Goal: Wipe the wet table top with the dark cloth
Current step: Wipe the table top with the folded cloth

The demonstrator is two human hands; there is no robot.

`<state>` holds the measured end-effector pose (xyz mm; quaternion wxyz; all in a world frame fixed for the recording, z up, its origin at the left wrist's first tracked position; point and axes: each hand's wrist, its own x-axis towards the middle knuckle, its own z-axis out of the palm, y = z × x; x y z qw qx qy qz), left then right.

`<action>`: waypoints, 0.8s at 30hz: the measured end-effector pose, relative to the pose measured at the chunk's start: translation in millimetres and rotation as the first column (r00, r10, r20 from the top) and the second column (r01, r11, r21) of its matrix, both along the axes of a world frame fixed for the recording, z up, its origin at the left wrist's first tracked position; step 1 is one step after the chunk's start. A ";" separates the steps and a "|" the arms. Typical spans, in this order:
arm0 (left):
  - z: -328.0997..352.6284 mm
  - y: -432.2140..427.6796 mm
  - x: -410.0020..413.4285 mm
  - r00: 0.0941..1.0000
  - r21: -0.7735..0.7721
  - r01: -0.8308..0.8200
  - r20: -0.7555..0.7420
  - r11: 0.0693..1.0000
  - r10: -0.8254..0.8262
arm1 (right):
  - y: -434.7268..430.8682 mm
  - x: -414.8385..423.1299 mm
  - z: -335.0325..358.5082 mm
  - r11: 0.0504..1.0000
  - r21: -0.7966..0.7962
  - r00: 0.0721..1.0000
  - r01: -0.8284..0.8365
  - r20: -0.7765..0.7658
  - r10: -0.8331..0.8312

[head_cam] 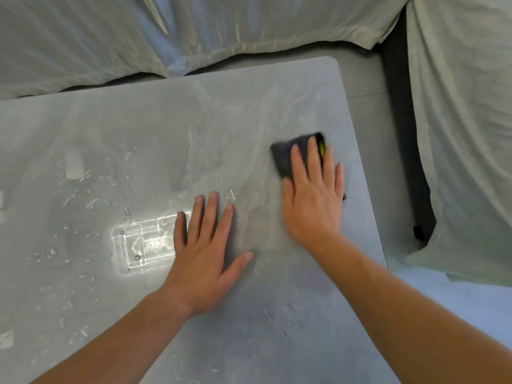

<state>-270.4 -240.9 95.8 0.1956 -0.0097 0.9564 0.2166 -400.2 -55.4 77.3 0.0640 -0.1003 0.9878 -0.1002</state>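
The grey table top point(110, 139) fills most of the head view and carries water drops and smears, thickest on the left and near the front. A dark cloth point(285, 159) with a yellow-green tag lies near the table's right edge. My right hand point(313, 198) presses flat on the cloth with straight fingers, and most of the cloth is hidden under the palm. My left hand point(205, 250) rests flat on the table with fingers spread, a hand's width to the left of the right hand, and holds nothing.
Pale green sheeting point(194, 31) drapes along the far side and over something on the right point(465, 134). A dark gap point(399, 128) runs beside the table's right edge. A bright window reflection point(141, 245) glares on the wet surface by my left hand.
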 end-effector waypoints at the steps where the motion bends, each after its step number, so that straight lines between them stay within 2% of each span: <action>1: 0.4 -0.7 -0.1 1.000 0.005 0.005 0.001 1.000 -0.005 | 7.3 23.6 0.5 0.995 0.007 0.995 -0.103 -0.011 0.103; 3: 0.6 -2.0 -0.9 1.000 0.015 0.015 0.004 1.000 -0.015 | 24.8 60.2 2.8 0.952 0.017 0.952 -0.304 0.015 0.304; 5: 0.8 -2.7 -1.8 1.000 0.012 0.016 0.009 1.000 -0.016 | 31.7 47.8 3.4 0.924 0.001 0.924 -0.383 0.023 0.383; 6: 0.6 -2.9 -2.0 1.000 0.007 0.017 0.006 1.000 -0.017 | 25.1 30.3 3.9 0.937 0.001 0.937 -0.348 0.015 0.348; 8: -1.4 -2.4 -1.1 1.000 0.005 0.019 -0.001 1.000 -0.019 | 1.7 -9.8 2.1 0.987 -0.013 0.987 -0.160 0.001 0.160; 10: -4.5 -2.5 -0.2 1.000 0.001 0.012 -0.015 1.000 -0.012 | -17.3 -27.6 0.1 1.000 -0.026 1.000 -0.014 0.016 0.014; 12: -6.5 -3.4 0.0 0.999 0.020 0.003 -0.044 1.000 -0.002 | -15.4 -5.3 -3.7 0.999 -0.019 0.999 -0.041 -0.010 0.041; 14: -4.1 -6.0 2.6 0.996 0.090 -0.029 -0.077 0.995 0.036 | 2.5 45.9 -2.6 0.991 0.005 0.991 -0.135 -0.014 0.136; 16: 0.5 -7.6 10.0 0.991 0.137 -0.049 -0.116 0.989 0.065 | 25.1 97.3 3.2 0.969 0.034 0.969 -0.244 0.047 0.242; 18: 6.3 -7.0 23.2 0.989 0.126 -0.040 -0.135 0.991 0.057 | 42.3 103.8 9.4 0.946 0.053 0.944 -0.319 0.102 0.313; 20: 7.8 -3.3 37.3 0.993 0.109 -0.013 -0.113 0.994 0.025 | 42.1 70.9 11.9 0.976 0.053 0.974 -0.213 0.090 0.208; 22: 6.0 1.7 51.9 0.997 0.082 0.016 -0.076 0.997 -0.010 | 31.7 32.6 10.1 1.000 0.022 0.996 0.000 0.089 -0.002; 24: 3.2 4.0 61.6 0.998 0.071 0.021 -0.067 0.997 -0.017 | 18.8 23.8 7.1 0.996 0.010 0.992 0.091 0.087 -0.091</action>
